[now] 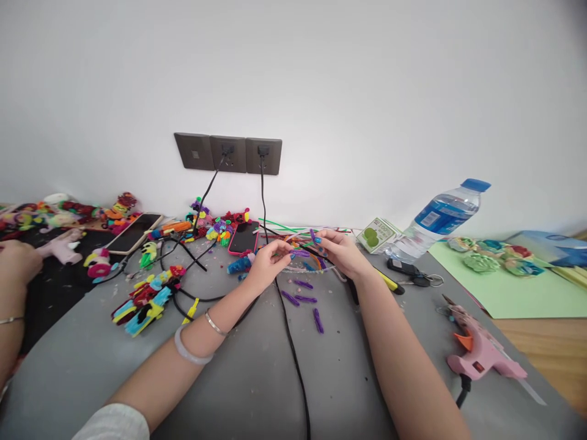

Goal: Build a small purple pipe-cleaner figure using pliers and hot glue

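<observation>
My left hand (271,264) pinches one end of a short purple pipe cleaner piece (300,253), held just above the grey table. To its right, my right hand (340,250) has thumb and fingers closed around another purple pipe cleaner piece (313,236), whose tip sticks up. Below the hands several folded purple pipe cleaner pieces (306,299) lie loose on the tabletop. Behind and under the fingers are thin coloured stems and loops (316,264), partly hidden by the hands.
A pink glue gun (481,348) lies at right, near keys (415,278), a tilted water bottle (438,217) and a small box (378,235). Black cords (288,333) cross the table. Pipe cleaner figures (149,299) and phones (135,233) sit left, beside another person's hand (18,260).
</observation>
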`<action>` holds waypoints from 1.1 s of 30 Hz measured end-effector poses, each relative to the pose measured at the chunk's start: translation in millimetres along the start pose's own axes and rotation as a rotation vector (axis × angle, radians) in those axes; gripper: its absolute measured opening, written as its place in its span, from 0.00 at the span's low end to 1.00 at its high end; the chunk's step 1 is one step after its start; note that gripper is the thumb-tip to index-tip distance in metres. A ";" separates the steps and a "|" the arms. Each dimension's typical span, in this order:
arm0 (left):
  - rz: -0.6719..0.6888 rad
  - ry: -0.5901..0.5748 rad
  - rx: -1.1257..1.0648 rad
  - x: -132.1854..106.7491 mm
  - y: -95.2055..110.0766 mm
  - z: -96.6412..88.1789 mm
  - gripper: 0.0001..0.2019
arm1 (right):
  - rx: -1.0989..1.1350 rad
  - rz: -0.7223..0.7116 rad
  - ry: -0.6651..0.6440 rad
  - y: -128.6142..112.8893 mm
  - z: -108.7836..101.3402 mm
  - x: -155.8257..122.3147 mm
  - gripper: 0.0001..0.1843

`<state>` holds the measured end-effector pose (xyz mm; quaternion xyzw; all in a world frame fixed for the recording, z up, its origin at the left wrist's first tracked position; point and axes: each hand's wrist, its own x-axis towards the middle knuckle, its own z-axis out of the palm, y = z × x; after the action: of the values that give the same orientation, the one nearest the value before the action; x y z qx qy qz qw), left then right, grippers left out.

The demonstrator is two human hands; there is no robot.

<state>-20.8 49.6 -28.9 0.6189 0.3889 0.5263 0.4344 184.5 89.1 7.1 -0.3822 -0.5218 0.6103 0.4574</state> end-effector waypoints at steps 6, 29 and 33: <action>-0.025 0.007 -0.025 1.0 -5.8 -1.5 0.09 | -0.008 0.023 -0.066 4.4 -0.6 -2.2 0.18; -0.044 0.013 -0.056 -0.3 1.6 0.3 0.10 | -0.214 -0.083 -0.175 -0.5 3.0 -7.8 0.18; -0.049 0.009 -0.056 -0.7 2.6 0.2 0.10 | -0.234 -0.074 -0.178 0.3 3.0 -7.6 0.18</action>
<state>-20.6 48.2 -26.7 0.5944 0.3911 0.5289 0.4626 183.9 80.9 7.2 -0.3577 -0.6416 0.5596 0.3836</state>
